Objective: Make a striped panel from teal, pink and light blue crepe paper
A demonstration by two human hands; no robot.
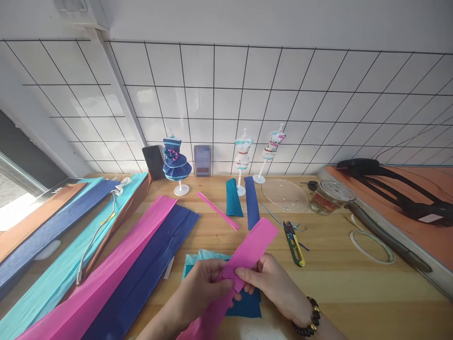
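At the near edge of view, a pink strip slants up between both hands over teal sheets lying on the counter. Its long axis runs from the bottom of the view away and to the right, the squared far end pointing between a blue strip and the green-and-yellow snips. The left hand comes in from the lower left, thumb on top, pinching the strip; the right hand reaches in from the lower right, thumb pressed flat on it, fingers beneath. Leftward, a long navy sheet limits the room; rightward, open wood extends to a white ring. Farther off, a narrow pink strip and a short teal strip lie before the dress forms, with the tiled wall bounding the counter's far edge.
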